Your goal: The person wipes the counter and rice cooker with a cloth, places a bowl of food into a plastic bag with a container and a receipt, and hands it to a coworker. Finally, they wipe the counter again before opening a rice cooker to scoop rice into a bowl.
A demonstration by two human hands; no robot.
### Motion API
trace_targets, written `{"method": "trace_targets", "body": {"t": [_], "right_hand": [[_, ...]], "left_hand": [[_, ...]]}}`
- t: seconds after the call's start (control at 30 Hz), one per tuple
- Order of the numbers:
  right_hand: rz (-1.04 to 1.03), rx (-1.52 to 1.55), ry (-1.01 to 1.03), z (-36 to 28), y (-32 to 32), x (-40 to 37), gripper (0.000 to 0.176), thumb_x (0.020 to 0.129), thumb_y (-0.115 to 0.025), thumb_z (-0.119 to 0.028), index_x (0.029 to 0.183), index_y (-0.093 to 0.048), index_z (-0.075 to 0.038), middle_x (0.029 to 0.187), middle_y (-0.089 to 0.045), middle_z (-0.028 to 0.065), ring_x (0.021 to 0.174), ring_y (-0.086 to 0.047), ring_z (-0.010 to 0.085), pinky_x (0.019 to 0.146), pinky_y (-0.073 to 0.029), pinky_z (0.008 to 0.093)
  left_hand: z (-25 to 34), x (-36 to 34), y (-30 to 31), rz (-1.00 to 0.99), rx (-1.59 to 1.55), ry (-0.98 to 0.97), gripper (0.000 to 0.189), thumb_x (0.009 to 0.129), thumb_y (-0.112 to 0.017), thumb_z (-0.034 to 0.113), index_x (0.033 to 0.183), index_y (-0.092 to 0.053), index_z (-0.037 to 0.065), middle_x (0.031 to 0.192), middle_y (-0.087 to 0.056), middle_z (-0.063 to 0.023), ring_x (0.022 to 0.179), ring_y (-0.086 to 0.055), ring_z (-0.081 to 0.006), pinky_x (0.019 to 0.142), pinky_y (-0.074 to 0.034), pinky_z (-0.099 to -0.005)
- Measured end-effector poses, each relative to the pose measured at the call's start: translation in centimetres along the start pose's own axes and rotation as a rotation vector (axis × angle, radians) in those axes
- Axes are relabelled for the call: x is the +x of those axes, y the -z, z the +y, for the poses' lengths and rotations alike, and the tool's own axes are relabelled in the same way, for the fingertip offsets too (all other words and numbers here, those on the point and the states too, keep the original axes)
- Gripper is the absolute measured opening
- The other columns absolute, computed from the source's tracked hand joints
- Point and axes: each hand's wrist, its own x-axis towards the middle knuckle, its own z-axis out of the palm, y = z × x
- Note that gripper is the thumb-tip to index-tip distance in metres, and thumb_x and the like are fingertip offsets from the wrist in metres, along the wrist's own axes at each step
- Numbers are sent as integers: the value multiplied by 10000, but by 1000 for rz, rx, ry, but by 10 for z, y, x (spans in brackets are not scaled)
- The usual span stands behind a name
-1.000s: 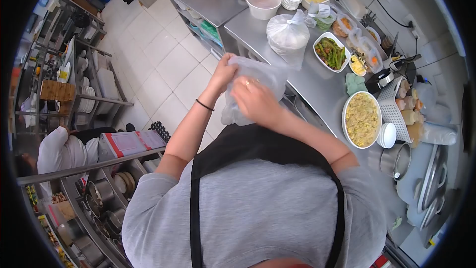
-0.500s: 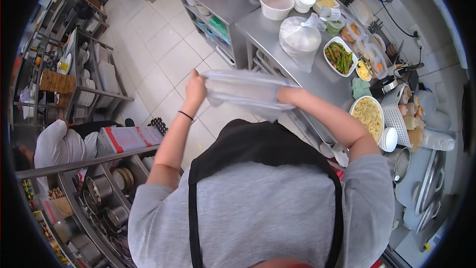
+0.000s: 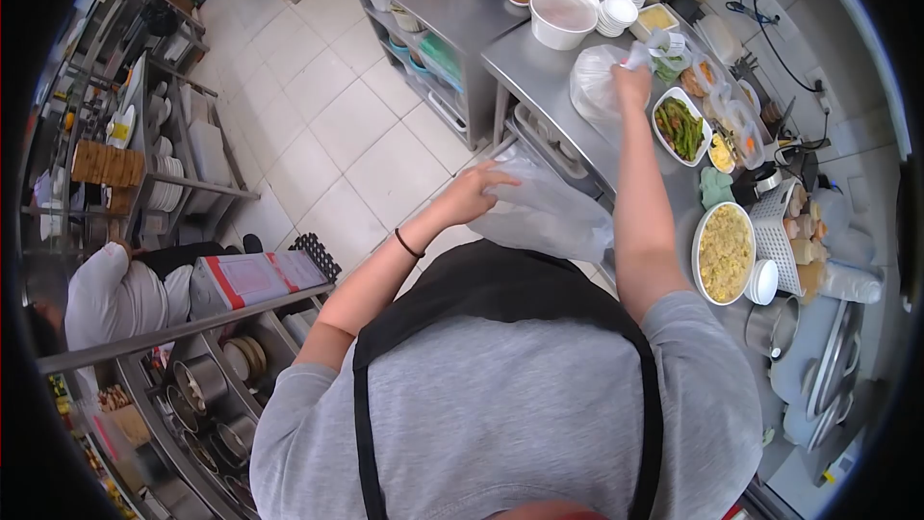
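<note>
My left hand (image 3: 474, 191) holds the edge of a clear plastic bag (image 3: 544, 212), which hangs open and loose in front of my apron. My right hand (image 3: 632, 87) is closed on the gathered top of a tied white bag (image 3: 594, 87) standing on the steel counter (image 3: 525, 63). Just right of that bag is a white dish of green vegetables (image 3: 681, 130). Behind it stand a lidded white tub (image 3: 563, 17) and stacks of small white cups (image 3: 616, 12).
An oval dish of yellow food (image 3: 724, 252) and a perforated white basket (image 3: 773, 221) are on the right. Steel shelving (image 3: 192, 159) lines the left. A person in white (image 3: 125, 294) is at the lower left, beside a red-and-white box (image 3: 255, 279).
My right hand has left the clear bag and taken hold of the white bag's top. My left hand has moved right and down, and the clear bag now droops.
</note>
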Motion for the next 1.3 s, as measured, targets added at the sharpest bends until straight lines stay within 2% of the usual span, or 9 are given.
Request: {"method": "trace_targets", "body": {"t": [0.2, 0.43, 0.5, 0.53, 0.77, 0.87, 0.97, 1.23, 1.3], "right_hand": [[-66, 597, -37, -31, 41, -10, 223, 636, -668, -26, 828, -557, 2, 675, -549, 46, 527, -484, 108, 467, -352, 243], [-219, 1043, 223, -153, 91, -30, 193, 711, -618, 48, 865, -532, -32, 762, -531, 22, 665, -479, 73, 596, -361, 207], [-296, 1102, 221, -165, 74, -39, 198, 713, -611, 52, 864, -522, -41, 776, -523, 18, 686, -481, 73, 613, -367, 207], [-380, 1158, 216, -170, 63, -42, 204, 715, -605, 56, 863, -512, -50, 789, -515, 14, 706, -482, 73, 629, -372, 207], [-875, 1203, -244, -138, -116, -80, 241, 724, -593, 42, 909, -489, -72, 847, -501, 2, 750, -499, 87, 685, -392, 227], [-1077, 1055, -324, -146, -195, -81, 247, 758, -564, 7, 980, -498, -77, 939, -520, 29, 839, -519, 110, 728, -409, 243], [-846, 1089, -62, -180, -247, -73, 267, 751, -522, -5, 1016, -513, -39, 877, -541, 39, 836, -521, 124, 740, -418, 268], [-1012, 1509, -570, -240, -360, 43, 381, 761, -542, -70, 1130, -477, -2, 1022, -536, 65, 967, -506, 152, 892, -388, 310], [-812, 1242, -233, -249, -364, 81, 354, 754, -551, -93, 1092, -513, 2, 1024, -544, 71, 937, -510, 163, 861, -390, 286]], "left_hand": [[-17, 67, 72, -66, -87, -6, 506, 636, -498, -45, 1115, -567, 106, 1129, -511, -145, 1081, -472, -282, 920, -382, -323], [-54, 160, 116, -300, -300, 287, 519, 671, -450, -8, 1180, -516, 62, 1175, -515, -102, 1057, -481, -184, 893, -383, -282], [-69, 186, 129, -327, -388, 297, 485, 682, -483, 37, 1166, -518, 43, 1180, -497, -119, 649, -521, -120, 476, -430, -246], [-82, 196, 135, -331, -390, 300, 485, 682, -483, 37, 1166, -518, 43, 1180, -497, -119, 649, -521, -120, 476, -430, -246], [-73, 192, 224, -161, -770, 332, 583, 665, -422, -35, 1248, -403, -37, 1176, -507, -139, 1035, -509, -196, 854, -412, -267], [-69, 214, 236, -180, -194, 65, 593, 645, -411, -50, 1235, -433, 4, 1269, -440, -171, 1152, -445, -263, 948, -351, -317], [-67, 241, 254, -210, 31, -205, 584, 647, -441, -42, 1229, -439, 10, 1224, -469, -202, 1151, -446, -287, 940, -356, -324], [-112, 245, 500, 124, -213, -114, 590, 661, -485, -104, 1236, -456, 23, 1231, -494, -92, 1155, -428, -170, 952, -324, -282], [-156, 253, 528, 140, -151, -65, 587, 661, -479, -95, 1232, -464, 42, 1220, -507, -78, 1149, -434, -153, 947, -319, -258]]}}
